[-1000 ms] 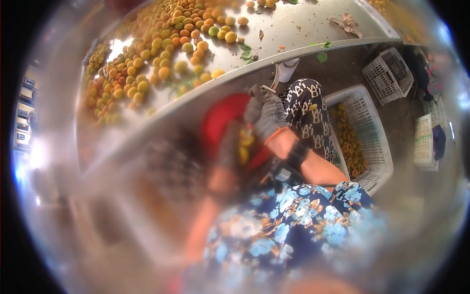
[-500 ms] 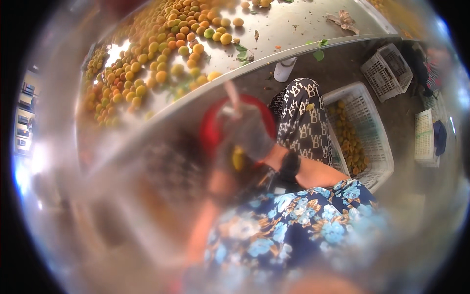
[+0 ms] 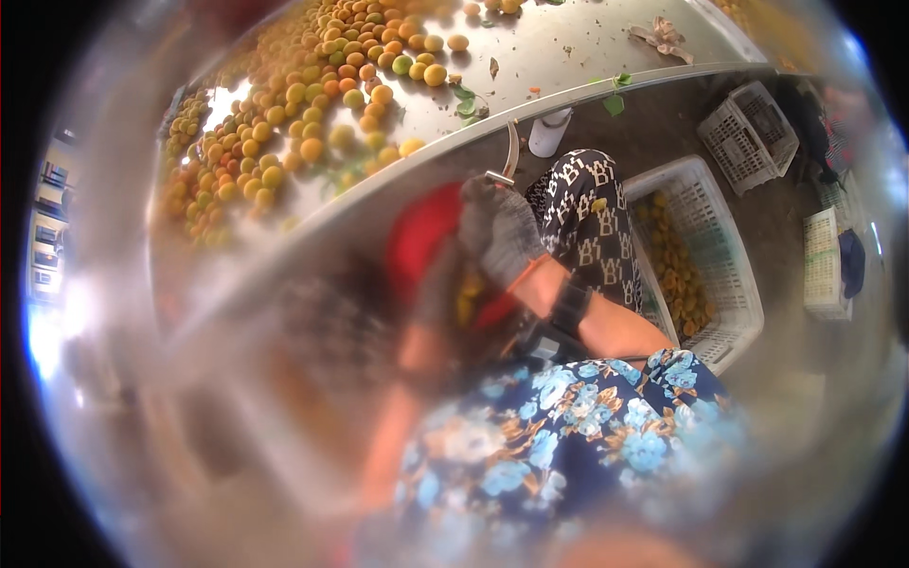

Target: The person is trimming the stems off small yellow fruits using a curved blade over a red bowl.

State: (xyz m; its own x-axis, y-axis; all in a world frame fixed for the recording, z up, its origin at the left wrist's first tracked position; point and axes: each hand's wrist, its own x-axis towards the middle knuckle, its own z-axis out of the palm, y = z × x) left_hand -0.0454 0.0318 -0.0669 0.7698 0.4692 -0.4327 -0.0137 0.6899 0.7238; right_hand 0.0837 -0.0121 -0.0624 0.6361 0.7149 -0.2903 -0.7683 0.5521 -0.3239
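My right hand [image 3: 502, 227], in a grey glove, is closed round a hand tool with a thin curved metal blade [image 3: 514, 150] pointing up toward the table edge. Close beside it, my left hand [image 3: 437, 293] is also in a dark glove; blur and the right hand hide its fingers, so what it holds cannot be made out. Both hands are over a red round tub [image 3: 417, 232]. Some yellow fruit [image 3: 468, 301] shows between my wrists, low in the tub.
A metal table [image 3: 559, 57] ahead carries many orange, yellow and green apricot-like fruits [image 3: 312, 150], loose leaves and a crumpled glove [image 3: 663, 40]. To the right stand a white crate [image 3: 734, 256] with cut fruit, another crate [image 3: 748, 137] and a white cup-like container [image 3: 549, 133]. A patterned trouser leg [image 3: 597, 227] is near.
My right hand has turned and shifted slightly right and up from the left hand. The blade, blurred before over the tub, now points up more clearly at the right.
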